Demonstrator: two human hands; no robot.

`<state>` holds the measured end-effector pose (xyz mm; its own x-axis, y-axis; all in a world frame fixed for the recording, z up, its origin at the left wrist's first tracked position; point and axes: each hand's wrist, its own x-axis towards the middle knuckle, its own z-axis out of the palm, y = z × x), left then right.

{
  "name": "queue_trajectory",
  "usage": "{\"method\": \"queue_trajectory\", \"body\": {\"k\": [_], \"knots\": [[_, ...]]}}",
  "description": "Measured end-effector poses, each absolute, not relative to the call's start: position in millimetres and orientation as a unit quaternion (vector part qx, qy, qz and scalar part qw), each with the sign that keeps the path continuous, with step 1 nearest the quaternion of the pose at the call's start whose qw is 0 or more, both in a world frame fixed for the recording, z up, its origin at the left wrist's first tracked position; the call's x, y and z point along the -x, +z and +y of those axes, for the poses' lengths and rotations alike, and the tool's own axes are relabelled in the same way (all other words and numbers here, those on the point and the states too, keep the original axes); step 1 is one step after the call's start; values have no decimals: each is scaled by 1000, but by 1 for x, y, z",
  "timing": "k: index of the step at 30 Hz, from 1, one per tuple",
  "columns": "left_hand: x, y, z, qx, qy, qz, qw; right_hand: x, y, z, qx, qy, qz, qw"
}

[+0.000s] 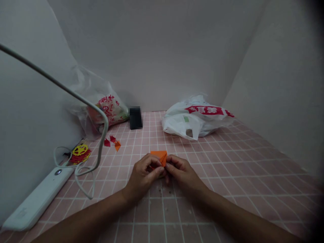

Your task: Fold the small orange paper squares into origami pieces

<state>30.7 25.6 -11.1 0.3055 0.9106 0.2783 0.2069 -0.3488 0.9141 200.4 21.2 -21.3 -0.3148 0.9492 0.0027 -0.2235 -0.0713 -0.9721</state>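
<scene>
A small square of folded orange paper [159, 156], with a diagonal crease line on its right part, is held a little above the pink tiled surface. My left hand [148, 172] pinches its left and lower edge, thumb in front and fingers behind. On the other side, my right hand [179, 170] grips the lower right corner between thumb and fingers. The two hands nearly meet at the paper's bottom edge. My fingers cover its lower part. Further left lie a folded orange paper piece [117, 145] and two small red folded pieces [107, 142].
A white power strip [37, 197] lies along the left wall, its pale cable [102, 145] arching across the left side. Yellow and red cut-outs [80, 153] sit beside it. Plastic bags stand back left [111, 108] and back right [197, 118]. A dark blurred box [135, 118] is between them.
</scene>
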Motion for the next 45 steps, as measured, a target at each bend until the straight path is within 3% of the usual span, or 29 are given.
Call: {"method": "queue_trajectory", "body": {"k": [11,21,29,37,45], "knots": [[-34,-10,31,-492,452,396,629,-199,-23,21,368,653,-482,455],[-33,-10,37,-381,376,324,780,-201,-15,20,345,648,-495,464],[-29,-11,39,-373,352,315,798,-202,-7,16,335,625,-532,463],[-29,-12,37,-384,358,315,791,-203,-1,15,422,473,-623,458],[-31,-10,36,-411,398,326,753,-202,-2,15,409,531,-583,460]]}}
